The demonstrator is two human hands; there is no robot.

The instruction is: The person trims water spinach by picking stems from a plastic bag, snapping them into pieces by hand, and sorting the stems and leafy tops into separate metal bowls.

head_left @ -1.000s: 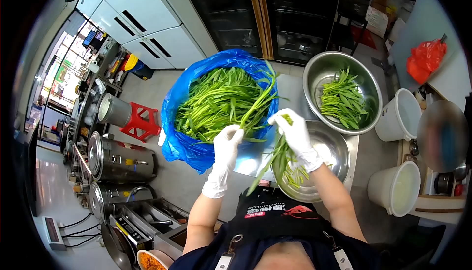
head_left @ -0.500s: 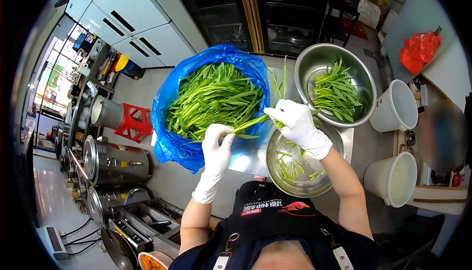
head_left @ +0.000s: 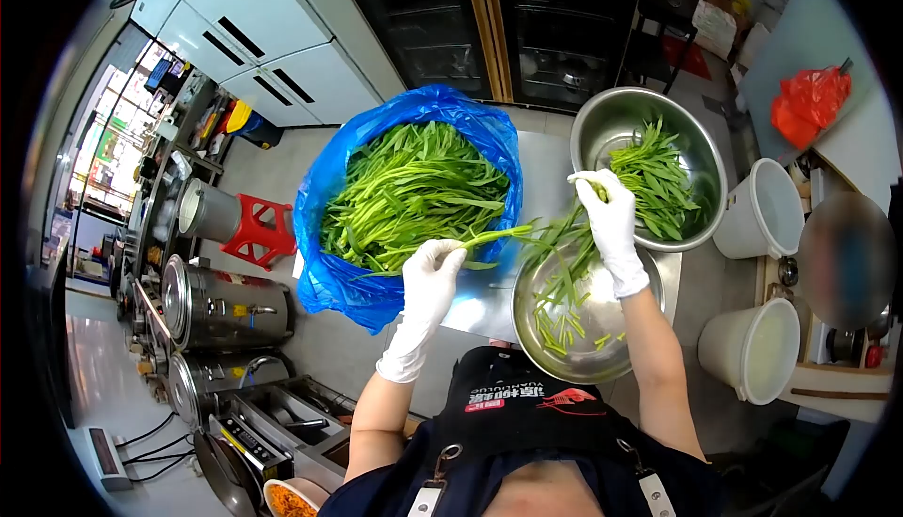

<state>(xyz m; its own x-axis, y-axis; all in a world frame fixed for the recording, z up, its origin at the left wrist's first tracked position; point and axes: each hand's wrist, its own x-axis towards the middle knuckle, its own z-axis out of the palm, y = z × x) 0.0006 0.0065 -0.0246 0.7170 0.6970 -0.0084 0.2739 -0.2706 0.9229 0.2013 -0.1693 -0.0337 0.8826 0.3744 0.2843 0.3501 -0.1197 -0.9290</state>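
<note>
My left hand point(head_left: 431, 282), in a white glove, pinches pale stems of water spinach point(head_left: 494, 236) at the lower right rim of a blue plastic bag point(head_left: 315, 235). Long leafy greens point(head_left: 414, 192) fill that bag. My gloved right hand point(head_left: 609, 221) is closed on several water spinach stalks point(head_left: 564, 258), whose leaves hang over the nearer steel bowl point(head_left: 616, 362). Short stem pieces point(head_left: 562, 327) lie in this bowl. Beyond the right hand, a larger steel bowl point(head_left: 585, 127) holds a pile of leafy lengths point(head_left: 654, 178).
The bag and bowls stand on a metal table point(head_left: 544, 150). Two white buckets point(head_left: 767, 206) point(head_left: 752, 352) stand to the right. A red stool point(head_left: 259, 230) and steel pots point(head_left: 226, 305) are at the left. Behind are a white fridge point(head_left: 273, 37) and dark glass-door cabinets point(head_left: 555, 18).
My right hand has moved right and slightly up, away from the left, with stalks now trailing below it. The left hand has shifted slightly right, still pinching stems.
</note>
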